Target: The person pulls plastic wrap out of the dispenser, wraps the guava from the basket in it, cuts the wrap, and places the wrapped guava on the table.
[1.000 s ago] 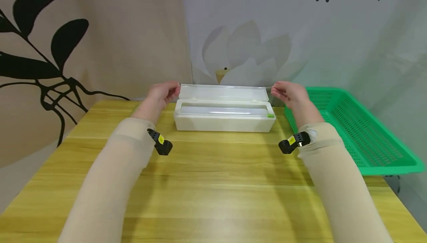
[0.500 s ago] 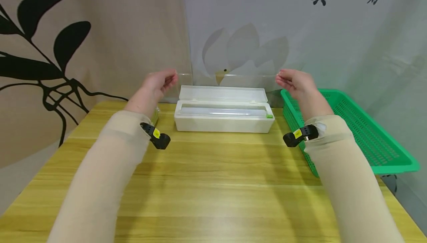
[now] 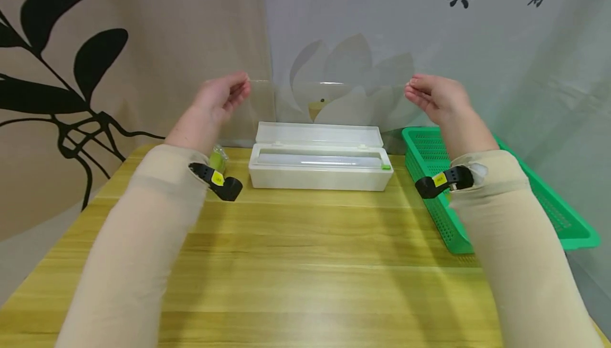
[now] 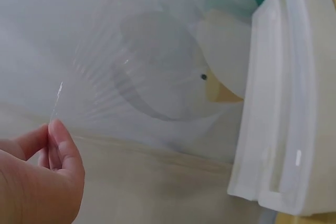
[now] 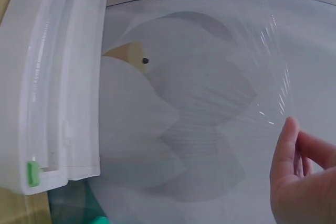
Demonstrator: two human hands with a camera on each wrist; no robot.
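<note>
A clear sheet of plastic wrap (image 3: 330, 83) is stretched between my two raised hands, its top edge glinting in the head view. My left hand (image 3: 220, 96) pinches one top corner between thumb and fingers. The other corner is pinched by my right hand (image 3: 441, 96). Below and between the hands stands a white wrap dispenser box (image 3: 321, 178), its lid (image 3: 320, 134) tipped back. A roll of wrap (image 3: 317, 161) lies inside, and a small green slider cutter (image 3: 386, 167) sits at the right end. Fine wrinkles cross the wrap (image 5: 283, 85) in the right wrist view.
A green plastic basket (image 3: 579, 239) stands at the right of the wooden table (image 3: 305, 263), partly behind my right forearm. Beside my left wrist is a green item in clear wrapping (image 3: 218, 159), partly hidden. A printed curtain hangs directly behind the table.
Both hands have risen from beside the lid and spread apart, drawing the plastic wrap upward. The wrapped green item has come into sight behind my left wrist. The box has stayed put.
</note>
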